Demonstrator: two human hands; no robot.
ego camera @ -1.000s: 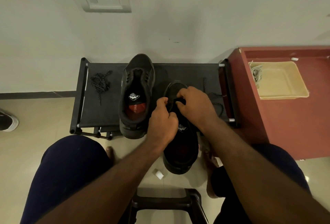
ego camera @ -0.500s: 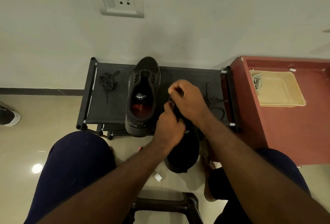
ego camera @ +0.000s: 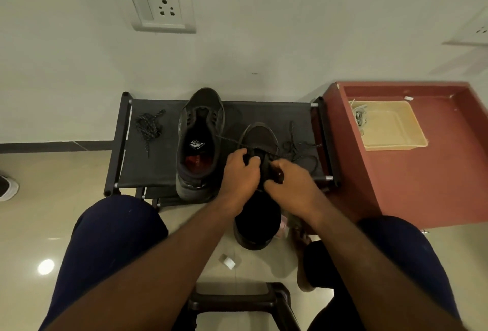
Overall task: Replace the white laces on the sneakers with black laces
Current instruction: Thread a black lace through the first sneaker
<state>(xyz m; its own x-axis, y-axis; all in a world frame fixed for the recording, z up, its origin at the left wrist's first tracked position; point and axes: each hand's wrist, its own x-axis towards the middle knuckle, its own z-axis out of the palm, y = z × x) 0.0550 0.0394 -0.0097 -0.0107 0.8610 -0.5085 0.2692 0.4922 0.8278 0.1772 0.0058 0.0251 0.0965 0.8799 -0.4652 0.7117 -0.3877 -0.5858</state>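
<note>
Gripping the near sneaker [ego camera: 260, 136] at its tongue, the left hand [ego camera: 241, 172] has fingers and thumb curled onto it, while the right hand [ego camera: 287, 183], just beside it, pinches the black lace [ego camera: 298, 148] at the eyelets. The 2 hands sit close together over the shoe's middle. Its long axis runs away from the person, toe toward the wall, heel hanging off the front edge of the black surface [ego camera: 148, 169]. Loose lace strands trail left and right of the toe. Just to the left lies the second sneaker [ego camera: 200, 143], unlaced, parallel, toe also to the wall. A spare black lace [ego camera: 149, 126] is bunched at the surface's left end. On the red cabinet [ego camera: 422, 185] to the right, a beige tray [ego camera: 412, 130] holds the white laces [ego camera: 359, 117].
</note>
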